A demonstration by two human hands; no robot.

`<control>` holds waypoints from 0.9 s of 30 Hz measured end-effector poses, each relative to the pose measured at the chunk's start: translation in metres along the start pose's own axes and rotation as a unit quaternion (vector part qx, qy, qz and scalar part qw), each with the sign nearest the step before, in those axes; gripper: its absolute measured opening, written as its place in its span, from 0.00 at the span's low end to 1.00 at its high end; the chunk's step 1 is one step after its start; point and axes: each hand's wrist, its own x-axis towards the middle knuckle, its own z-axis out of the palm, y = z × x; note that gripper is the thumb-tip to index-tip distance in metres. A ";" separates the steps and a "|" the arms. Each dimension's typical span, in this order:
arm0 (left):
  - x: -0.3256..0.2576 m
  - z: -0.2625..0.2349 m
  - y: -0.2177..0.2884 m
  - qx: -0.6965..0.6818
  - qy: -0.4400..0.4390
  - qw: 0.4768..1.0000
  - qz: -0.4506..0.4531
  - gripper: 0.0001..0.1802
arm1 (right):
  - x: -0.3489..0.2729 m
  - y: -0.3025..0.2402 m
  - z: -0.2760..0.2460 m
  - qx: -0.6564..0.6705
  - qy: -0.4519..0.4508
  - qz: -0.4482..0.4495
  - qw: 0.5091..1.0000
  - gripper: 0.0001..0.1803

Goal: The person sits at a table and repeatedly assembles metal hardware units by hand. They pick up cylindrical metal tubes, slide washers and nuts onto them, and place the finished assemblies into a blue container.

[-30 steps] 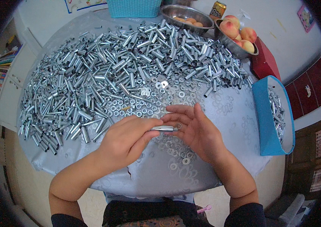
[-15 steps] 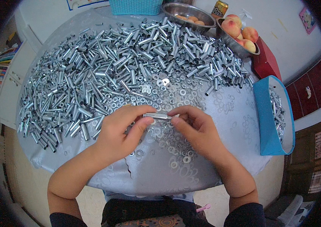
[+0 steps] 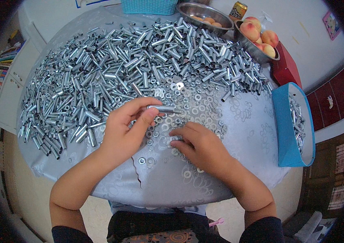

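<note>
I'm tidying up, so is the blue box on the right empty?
The blue box is not empty: metal pieces show through its open top. Their depth, I cannot tell.

Cloth-covered table (image 3: 257, 139). Metal tubes (image 3: 110, 75) heaped back and left, washers (image 3: 195, 109) scattered mid-table. Metal bowls (image 3: 254, 52), basket (image 3: 149, 6), blue bin (image 3: 284, 127) along edge.

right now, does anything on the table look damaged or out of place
Yes: a dark, jagged line runs along the cloth toward its near edge, beside a few washers. It breaks the pale surface like a tear, though it could be a loose thread.
</note>
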 end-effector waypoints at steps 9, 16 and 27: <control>0.001 0.000 -0.001 -0.035 -0.019 0.999 -0.036 0.11 | 0.001 0.000 -0.016 0.013 -0.033 0.046 0.998 0.09; 0.002 -0.002 -0.003 -0.081 -0.066 0.990 -0.100 0.11 | 0.003 -0.011 -0.030 0.166 0.109 0.131 0.971 0.08; 0.001 -0.003 0.000 -0.122 -0.137 0.975 -0.124 0.12 | 0.003 -0.002 -0.022 0.331 0.102 0.167 0.923 0.08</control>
